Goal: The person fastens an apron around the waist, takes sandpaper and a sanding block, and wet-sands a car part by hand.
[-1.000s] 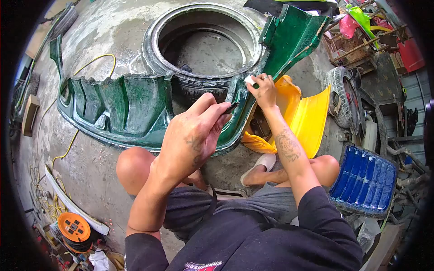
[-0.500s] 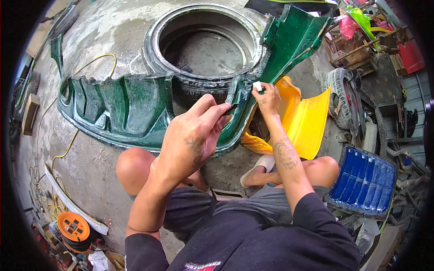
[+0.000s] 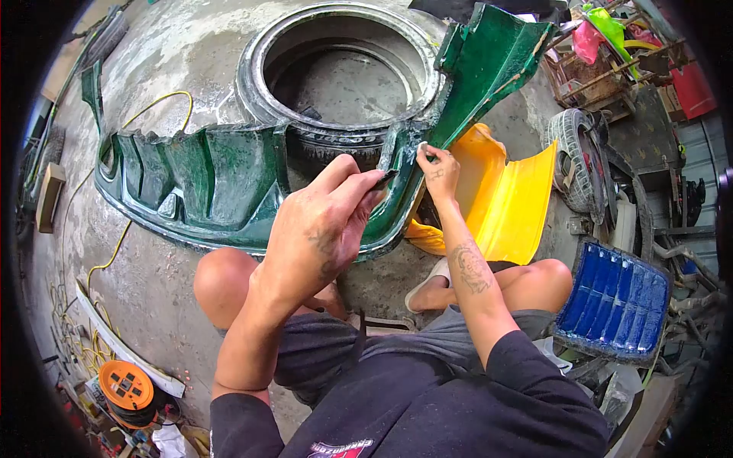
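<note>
My right hand (image 3: pixel 440 174) is pinched closed, thumb and fingertips gripping a small white piece (image 3: pixel 422 146), which sticks out just beyond them to the upper left. Right at those fingertips lies the green panel (image 3: pixel 240 187), on its narrow bend; the white piece is against that strip or just over it, and I cannot tell which.

The relation that counts is how the panel runs from these fingers. Its long axis does not pass straight under them: from the right fingertips the strip drops down and to the left, curves round, and stretches away as the broad ribbed part, while the other way it climbs beyond them, up and to the right, into a flared end. So the right hand is the nearer one to the bend and its outer edge.

My left hand (image 3: pixel 317 217) is raised in front of the panel, nearer to me, its fingers closed on a small dark piece (image 3: pixel 389 179) that points toward the bend, to the lower left of the right fingertips. What that piece is I cannot make out.

Beyond the left fingertips is the tyre (image 3: pixel 327 143), lying flat beside the strip; to the lower right of the right fingers lies the yellow panel (image 3: pixel 519 206), near but not touched by them
</note>
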A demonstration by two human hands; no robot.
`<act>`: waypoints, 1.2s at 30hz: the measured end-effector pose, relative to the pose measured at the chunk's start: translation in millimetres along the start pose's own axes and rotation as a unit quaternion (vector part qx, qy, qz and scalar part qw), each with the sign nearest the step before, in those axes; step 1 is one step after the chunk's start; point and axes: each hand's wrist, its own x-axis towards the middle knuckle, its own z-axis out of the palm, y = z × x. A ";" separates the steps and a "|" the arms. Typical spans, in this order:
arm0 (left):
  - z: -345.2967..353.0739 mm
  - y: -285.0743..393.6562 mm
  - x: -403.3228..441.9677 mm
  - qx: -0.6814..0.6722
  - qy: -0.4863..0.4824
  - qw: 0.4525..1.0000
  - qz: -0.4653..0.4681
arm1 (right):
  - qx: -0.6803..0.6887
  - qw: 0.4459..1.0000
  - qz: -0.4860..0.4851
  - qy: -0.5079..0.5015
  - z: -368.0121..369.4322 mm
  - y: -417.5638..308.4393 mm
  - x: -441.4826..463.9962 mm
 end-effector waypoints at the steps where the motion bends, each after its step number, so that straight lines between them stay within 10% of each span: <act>1: -0.4 0.3 0.3 0.001 0.001 1.000 -0.004 | -0.001 1.000 0.000 0.001 -0.9 2.1 -3.3; 12: -38.9 -18.0 6.9 0.018 0.130 0.991 -0.038 | 0.137 0.987 -0.062 -0.062 15.4 -54.5 -0.6; 21: -28.2 -22.9 12.7 0.040 0.118 0.990 -0.058 | -0.140 0.937 -0.234 -0.216 96.5 -95.9 16.9; 27: -30.0 -23.3 8.3 0.016 0.109 0.992 -0.059 | 0.014 0.965 -0.197 -0.173 66.8 -91.0 -3.2; 36: -22.7 -11.0 7.8 0.015 0.077 0.995 -0.058 | 0.257 0.934 0.242 0.056 -38.0 98.0 -40.5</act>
